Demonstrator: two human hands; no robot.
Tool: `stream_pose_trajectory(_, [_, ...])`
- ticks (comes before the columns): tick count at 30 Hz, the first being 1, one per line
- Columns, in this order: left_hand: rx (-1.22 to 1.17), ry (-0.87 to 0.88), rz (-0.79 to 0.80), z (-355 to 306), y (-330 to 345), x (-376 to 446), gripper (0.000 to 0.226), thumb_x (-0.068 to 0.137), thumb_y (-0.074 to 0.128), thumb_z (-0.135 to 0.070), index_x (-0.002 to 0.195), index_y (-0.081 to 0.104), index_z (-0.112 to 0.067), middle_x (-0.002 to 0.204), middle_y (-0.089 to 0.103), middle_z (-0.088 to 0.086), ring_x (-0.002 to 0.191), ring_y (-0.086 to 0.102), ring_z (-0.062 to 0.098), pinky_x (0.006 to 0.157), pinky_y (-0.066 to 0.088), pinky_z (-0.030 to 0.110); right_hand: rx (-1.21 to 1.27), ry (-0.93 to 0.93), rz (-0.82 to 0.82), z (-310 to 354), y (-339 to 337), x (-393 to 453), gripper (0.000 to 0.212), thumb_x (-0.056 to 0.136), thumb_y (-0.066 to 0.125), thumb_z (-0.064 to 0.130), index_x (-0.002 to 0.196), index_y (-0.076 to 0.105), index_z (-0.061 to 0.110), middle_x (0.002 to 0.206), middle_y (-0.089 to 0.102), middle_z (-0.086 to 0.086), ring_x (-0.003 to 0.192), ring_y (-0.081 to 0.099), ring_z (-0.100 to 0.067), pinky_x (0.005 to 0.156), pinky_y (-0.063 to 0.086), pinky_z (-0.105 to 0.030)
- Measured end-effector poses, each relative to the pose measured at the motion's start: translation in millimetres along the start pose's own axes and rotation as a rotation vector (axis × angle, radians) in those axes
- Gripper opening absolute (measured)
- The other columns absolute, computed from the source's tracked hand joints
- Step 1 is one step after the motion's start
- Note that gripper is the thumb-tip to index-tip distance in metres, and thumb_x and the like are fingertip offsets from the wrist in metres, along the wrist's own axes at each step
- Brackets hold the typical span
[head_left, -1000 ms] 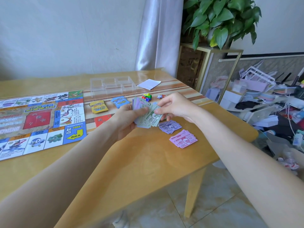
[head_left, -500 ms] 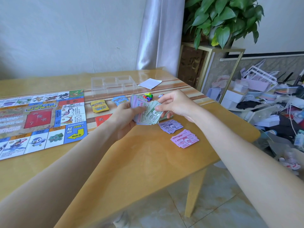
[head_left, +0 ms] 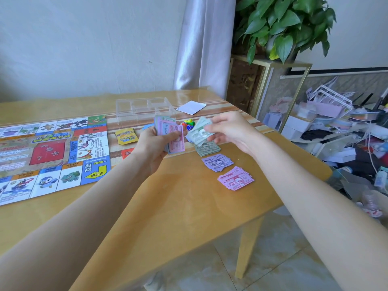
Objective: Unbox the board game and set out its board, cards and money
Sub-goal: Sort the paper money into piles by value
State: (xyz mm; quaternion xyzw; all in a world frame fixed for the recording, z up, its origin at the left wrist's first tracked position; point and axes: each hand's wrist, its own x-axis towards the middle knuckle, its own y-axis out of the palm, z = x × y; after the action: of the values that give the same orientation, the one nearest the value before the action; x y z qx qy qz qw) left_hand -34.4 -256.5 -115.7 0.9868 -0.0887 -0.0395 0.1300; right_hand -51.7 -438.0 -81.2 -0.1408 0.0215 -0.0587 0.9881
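Note:
The game board [head_left: 48, 156] lies unfolded on the left of the wooden table [head_left: 178, 206]. My left hand [head_left: 153, 148] grips a mixed stack of play money [head_left: 171, 136] above the table. My right hand [head_left: 228, 131] pinches a few green notes [head_left: 198, 132] just to the right of that stack. Below them three money piles lie in a row: green [head_left: 206, 148], purple [head_left: 217, 162] and pink [head_left: 235, 178]. A yellow card deck [head_left: 126, 136] sits beside the board; a red card [head_left: 127, 153] is partly hidden by my left arm.
A clear plastic tray [head_left: 142, 108] stands at the back of the table, with a white paper [head_left: 191, 107] to its right. Small coloured tokens [head_left: 189, 124] lie behind my hands. A potted plant [head_left: 279, 28] on a gold stand and a cluttered heap fill the right.
My right hand has pulled green notes off the stack and moved right, away from my left hand. A green pile now shows on the table.

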Motion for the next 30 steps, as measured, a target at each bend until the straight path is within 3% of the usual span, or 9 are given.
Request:
stream_pose_trajectory(2, [-0.006,-0.051,-0.036,-0.2,-4.2,2.8,0.031,0.083,0.062,0.004,0.114,0.058,-0.001,0.098,0.068,0.01,0.079,0.068,0.016,0.07,0.058,0.027,0.062,0.066,-0.102,-3.3,-7.8,4.5,0.016,0.082,0.064,-0.005,0.098,0.06,-0.006,0.088,0.067,-0.02,0.046,0.061,-0.011,0.046,0.05,-0.016])
stream_pose_trajectory(6, [-0.011,-0.156,-0.035,3.7,-1.7,1.3,0.038,0.082,0.061,0.009,0.119,0.052,0.004,0.091,0.067,0.012,0.062,0.07,0.014,0.055,0.058,0.025,-0.015,0.167,-0.218,-15.7,-4.7,10.6,0.024,0.082,0.066,-0.003,0.104,0.058,-0.006,0.094,0.067,-0.021,0.047,0.061,-0.012,0.039,0.045,-0.015])
stream_pose_trajectory(8, [0.003,-0.202,-0.032,6.9,4.0,1.2,0.039,0.083,0.06,0.01,0.121,0.051,0.004,0.097,0.066,0.014,0.071,0.068,0.021,0.055,0.058,0.027,-0.093,0.176,-0.23,-20.6,3.5,14.5,0.028,0.08,0.069,-0.001,0.106,0.059,-0.003,0.094,0.067,-0.017,0.05,0.062,-0.015,0.039,0.043,-0.017])
stream_pose_trajectory(12, [0.021,-0.254,-0.045,10.3,14.7,5.9,0.042,0.084,0.06,0.008,0.124,0.05,0.004,0.116,0.063,0.018,0.094,0.063,0.028,0.061,0.053,0.031,-0.598,0.134,-0.296,-27.7,11.2,20.3,0.025,0.077,0.075,0.018,0.094,0.063,0.005,0.091,0.064,-0.01,0.078,0.064,-0.027,0.056,0.044,-0.027])
stream_pose_trajectory(16, [0.029,-0.281,-0.082,11.9,22.2,14.3,0.044,0.082,0.063,0.007,0.124,0.049,0.002,0.108,0.063,0.015,0.084,0.064,0.024,0.061,0.052,0.032,-0.876,0.099,-0.266,-32.2,9.1,18.9,0.03,0.077,0.073,0.032,0.087,0.052,0.012,0.097,0.053,-0.007,0.097,0.052,-0.028,0.065,0.036,-0.029])
stream_pose_trajectory(19, [0.043,-0.309,-0.096,13.6,26.0,18.6,0.046,0.083,0.062,0.007,0.125,0.047,0.001,0.099,0.062,0.014,0.09,0.062,0.025,0.062,0.051,0.033,-0.87,0.019,-0.198,-33.6,9.2,20.9,0.035,0.082,0.07,0.028,0.103,0.061,0.001,0.113,0.057,-0.011,0.11,0.05,-0.028,0.078,0.04,-0.03])
stream_pose_trajectory(23, [0.054,-0.315,-0.112,14.9,29.1,22.7,0.047,0.083,0.063,0.006,0.126,0.045,-0.002,0.106,0.062,0.016,0.095,0.063,0.027,0.066,0.051,0.034,-0.83,-0.024,-0.156,-32.6,12.9,22.6,0.037,0.083,0.067,0.016,0.109,0.062,-0.01,0.108,0.064,-0.022,0.1,0.059,-0.032,0.083,0.047,-0.037])
stream_pose_trajectory(27, [0.101,-0.269,-0.121,17.8,24.1,23.7,0.042,0.081,0.067,0.003,0.119,0.05,-0.002,0.109,0.064,0.016,0.093,0.065,0.026,0.074,0.055,0.036,-0.839,-0.059,-0.191,-29.8,9.4,24.0,0.034,0.083,0.068,0.018,0.108,0.064,-0.005,0.102,0.064,-0.016,0.095,0.059,-0.027,0.081,0.049,-0.035])
stream_pose_trajectory(30, [0.077,-0.221,-0.084,19.4,15.3,25.8,0.041,0.08,0.069,0.0,0.118,0.054,0.001,0.108,0.066,0.016,0.091,0.066,0.024,0.077,0.056,0.036,-0.615,-0.157,-0.147,-17.0,8.0,22.1,0.03,0.081,0.07,0.028,0.103,0.065,0.009,0.102,0.062,0.0,0.091,0.059,-0.017,0.075,0.046,-0.028])
